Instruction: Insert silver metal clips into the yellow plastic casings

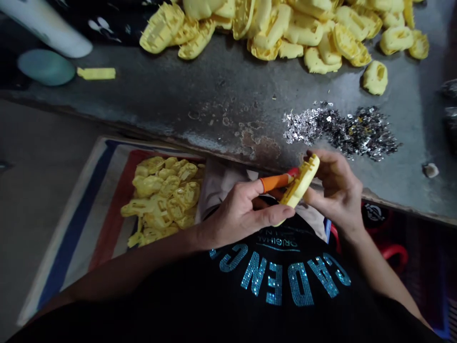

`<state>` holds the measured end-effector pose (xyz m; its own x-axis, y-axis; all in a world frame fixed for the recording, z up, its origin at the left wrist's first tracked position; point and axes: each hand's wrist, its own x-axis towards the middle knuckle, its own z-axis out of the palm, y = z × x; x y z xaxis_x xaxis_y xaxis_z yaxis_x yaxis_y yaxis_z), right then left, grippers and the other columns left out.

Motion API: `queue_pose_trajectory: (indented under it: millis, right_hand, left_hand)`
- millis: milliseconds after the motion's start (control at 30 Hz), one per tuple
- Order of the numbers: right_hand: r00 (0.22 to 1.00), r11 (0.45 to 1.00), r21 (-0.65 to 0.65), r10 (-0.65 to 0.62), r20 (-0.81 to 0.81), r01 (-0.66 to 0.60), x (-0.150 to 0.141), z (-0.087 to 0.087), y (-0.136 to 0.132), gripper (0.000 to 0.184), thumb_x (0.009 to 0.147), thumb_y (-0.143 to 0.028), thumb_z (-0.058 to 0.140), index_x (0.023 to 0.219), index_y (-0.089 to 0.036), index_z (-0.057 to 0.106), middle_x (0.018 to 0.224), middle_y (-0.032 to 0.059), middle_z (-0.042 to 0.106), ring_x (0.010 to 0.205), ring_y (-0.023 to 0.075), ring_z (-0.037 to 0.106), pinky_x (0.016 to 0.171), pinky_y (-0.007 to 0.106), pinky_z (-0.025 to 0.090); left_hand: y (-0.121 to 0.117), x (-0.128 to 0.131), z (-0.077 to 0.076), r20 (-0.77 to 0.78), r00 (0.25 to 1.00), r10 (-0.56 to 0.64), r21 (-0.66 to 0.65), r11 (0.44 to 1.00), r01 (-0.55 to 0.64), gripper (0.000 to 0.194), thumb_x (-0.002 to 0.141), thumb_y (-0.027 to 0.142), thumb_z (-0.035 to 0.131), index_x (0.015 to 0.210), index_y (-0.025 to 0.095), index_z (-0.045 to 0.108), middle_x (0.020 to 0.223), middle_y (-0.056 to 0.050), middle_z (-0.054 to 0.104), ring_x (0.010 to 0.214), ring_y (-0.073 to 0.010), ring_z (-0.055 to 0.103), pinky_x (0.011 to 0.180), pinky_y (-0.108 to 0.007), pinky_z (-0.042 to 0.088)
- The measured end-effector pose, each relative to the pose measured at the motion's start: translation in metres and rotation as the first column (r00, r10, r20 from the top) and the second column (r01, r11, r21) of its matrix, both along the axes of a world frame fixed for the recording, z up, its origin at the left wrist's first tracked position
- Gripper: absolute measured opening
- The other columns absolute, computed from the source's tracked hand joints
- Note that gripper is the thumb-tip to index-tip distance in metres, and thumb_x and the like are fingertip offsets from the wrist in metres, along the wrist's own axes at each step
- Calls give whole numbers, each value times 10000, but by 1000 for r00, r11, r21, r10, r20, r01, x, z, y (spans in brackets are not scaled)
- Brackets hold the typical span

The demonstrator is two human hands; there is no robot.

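My left hand [243, 209] is closed around an orange-handled tool [276, 181] and also touches the lower end of a yellow plastic part [300, 183]. My right hand [335, 188] pinches the upper side of that same yellow part, just in front of the metal table's edge [214, 143]. The tool's red tip meets the part near its middle. A heap of small shiny metal pieces [342, 128] lies on the table just beyond my right hand.
A large pile of yellow plastic parts [285, 28] covers the table's far side. A striped sack [103, 190] at the lower left holds more yellow parts [162, 200]. A single yellow strip [96, 73] and a teal disc [46, 66] lie at far left.
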<state>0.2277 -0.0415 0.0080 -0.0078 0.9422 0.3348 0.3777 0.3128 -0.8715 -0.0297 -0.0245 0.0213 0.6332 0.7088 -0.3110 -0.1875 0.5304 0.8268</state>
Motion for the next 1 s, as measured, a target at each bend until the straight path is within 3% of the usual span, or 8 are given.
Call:
queue_pose_trajectory:
  millis: [200, 333, 433, 567, 667, 767, 833, 1000]
  right_hand:
    - [995, 993, 70, -97, 27, 95, 3, -18, -6, 596, 988, -341, 933, 1544, -336, 718, 1360, 109, 761, 1110, 287, 818, 933, 462, 758]
    - [998, 997, -34, -63, 21, 64, 1, -13, -2, 531, 1035, -408, 899, 1524, -328, 711, 1321, 83, 775, 1059, 247, 829, 915, 414, 748]
    - [991, 987, -136, 103, 81, -91, -1, -2, 8, 542, 1057, -389, 893, 1559, -324, 699, 1283, 66, 795, 1023, 237, 832, 871, 399, 737]
    - [924, 996, -16, 86, 373, -86, 10, 5, 44, 373, 1100, -344, 846, 1468, -337, 787, 1318, 85, 828, 1082, 276, 801, 908, 459, 684]
    - [744, 989, 147, -110, 659, 16, 17, -3, 80, 145, 1136, -289, 768, 1209, -351, 876, 1224, 77, 835, 1119, 321, 733, 987, 547, 577]
    - [597, 985, 173, -132, 791, -11, 15, -13, 100, 153, 1160, -312, 746, 1191, -368, 884, 1236, 69, 836, 1147, 337, 685, 995, 566, 509]
    - [547, 977, 207, -152, 824, -40, 11, -16, 99, 156, 1176, -311, 732, 1212, -357, 877, 1255, 68, 840, 1151, 331, 668, 980, 546, 491]
    - [546, 964, 232, -126, 828, -130, 13, -13, 64, 161, 1158, -243, 771, 1271, -330, 848, 1227, 64, 847, 1111, 291, 662, 948, 484, 453]
  left_hand:
    - [11, 9, -8, -68, 995, 68, 316, 948, -43, 412, 997, 411, 986, 1363, 224, 954, 1506, -131, 878, 1324, -334, 855, 1162, -403, 695]
    - [25, 3, -11, -76, 995, -63, 190, 979, 76, 707, 984, 378, 1004, 1654, 320, 786, 1535, -114, 853, 1191, -274, 871, 894, -282, 718]
    - [37, -11, -8, 3, 994, -112, 23, 993, 112, 968, 917, 360, 1062, 1775, 472, 628, 1664, -86, 764, 1139, -233, 858, 858, -259, 713]
    - [48, -29, 1, 203, 979, -21, -192, 979, 60, 639, 940, 443, 1033, 1539, 441, 812, 1408, -65, 869, 1056, -238, 864, 872, -327, 751]
    - [50, -35, 2, 195, 977, 89, -167, 984, -57, 525, 1009, 649, 929, 1442, 358, 872, 1321, -96, 902, 938, -206, 852, 785, -267, 721]
    - [51, -37, -7, 177, 975, 132, -128, 986, -110, 779, 982, 887, 815, 1408, 238, 880, 1268, -162, 907, 727, -156, 775, 500, -164, 537]
    - [52, -38, -15, 190, 967, 171, -129, 981, -148, 833, 996, 916, 764, 1427, 211, 866, 1304, -189, 898, 699, -158, 753, 405, -157, 429]
    - [54, -38, -25, 212, 956, 202, -127, 976, -178, 782, 1081, 829, 692, 1516, 190, 813, 1427, -227, 864, 841, -225, 809, 468, -214, 562]
